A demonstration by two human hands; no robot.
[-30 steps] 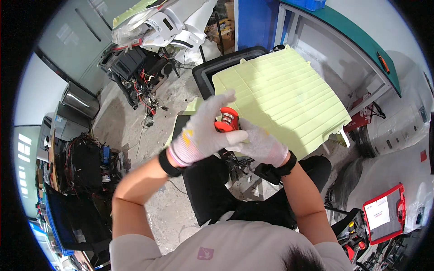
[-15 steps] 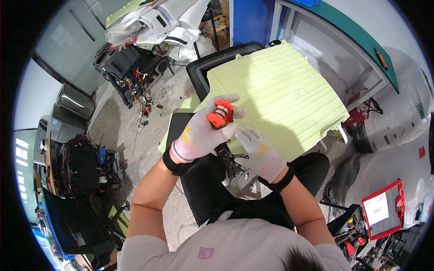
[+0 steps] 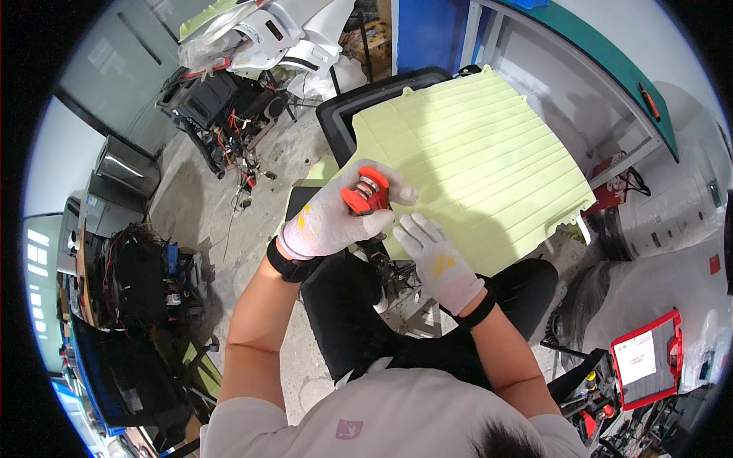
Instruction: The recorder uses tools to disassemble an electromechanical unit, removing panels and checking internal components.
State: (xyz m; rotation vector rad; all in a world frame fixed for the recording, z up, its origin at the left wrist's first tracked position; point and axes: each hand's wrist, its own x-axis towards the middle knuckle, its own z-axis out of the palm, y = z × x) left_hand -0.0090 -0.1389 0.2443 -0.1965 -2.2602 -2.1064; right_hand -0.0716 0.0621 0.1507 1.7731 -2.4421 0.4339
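Observation:
In my gloved left hand (image 3: 328,217) is a small red spool-shaped tool (image 3: 367,191) with shiny metal rings between its two red ends. The fingers are wrapped round it, and its exact kind I cannot make out. To its right, my gloved right hand (image 3: 439,259) holds nothing, its fingers stretched out and a little apart. Both hands are over the near left edge of a pale yellow-green ribbed panel (image 3: 473,160); whether the right fingertips touch it I cannot tell. Under the panel, a black frame or bin rim (image 3: 334,126) shows at its far left.
A green-topped workbench (image 3: 611,57) with an orange-handled tool (image 3: 649,104) stands at the far right. An open red case (image 3: 647,402) lies at the lower right. Wired machine parts (image 3: 221,114) and white panels (image 3: 286,38) stand at the far left, a dark box (image 3: 130,282) nearer.
My right hand has drawn slightly away from the left, down and to the right. My left hand has shifted a little left with the red tool, which is turned slightly.

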